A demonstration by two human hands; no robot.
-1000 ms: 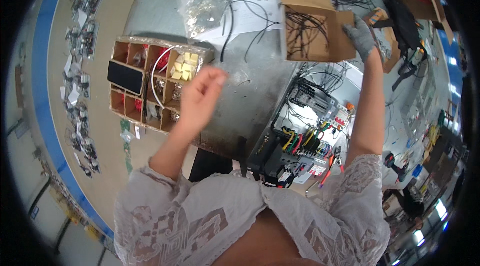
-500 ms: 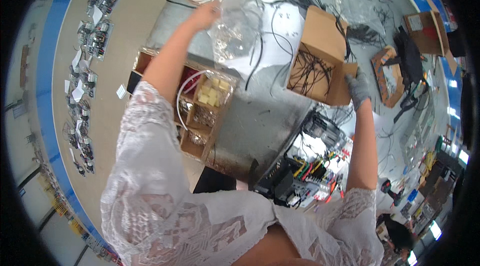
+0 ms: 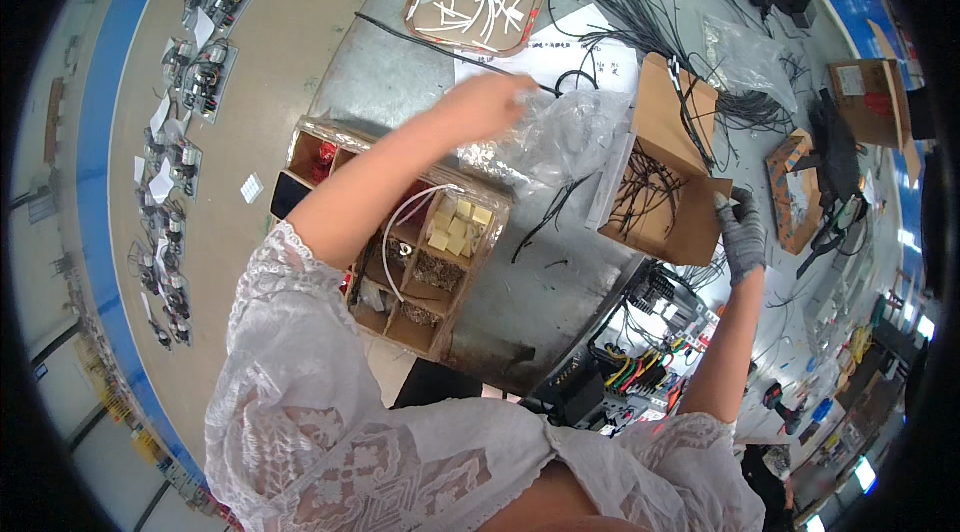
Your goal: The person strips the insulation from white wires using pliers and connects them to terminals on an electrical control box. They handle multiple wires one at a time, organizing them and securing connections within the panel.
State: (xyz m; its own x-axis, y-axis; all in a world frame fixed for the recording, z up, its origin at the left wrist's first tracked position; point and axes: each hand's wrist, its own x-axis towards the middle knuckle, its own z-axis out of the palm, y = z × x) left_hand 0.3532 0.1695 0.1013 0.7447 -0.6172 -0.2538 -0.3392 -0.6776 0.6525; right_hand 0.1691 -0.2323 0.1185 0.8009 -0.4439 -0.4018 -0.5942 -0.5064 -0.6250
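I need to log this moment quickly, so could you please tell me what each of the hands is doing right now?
Left hand: closed on the clear plastic bag.
Right hand: gloved, gripping the edge of the cardboard box.

Compartment tray (image 3: 400, 262) left on table (image 3: 560, 282), plastic bag (image 3: 550, 137) between, cable box (image 3: 665, 177) right

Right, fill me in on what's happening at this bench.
A person stands at a grey metal table. The left hand is bare and has a grip on a clear plastic bag, held over the tabletop. The gloved right hand holds the edge of an open cardboard box with black wires inside. A divided tray of small parts sits below the left arm.
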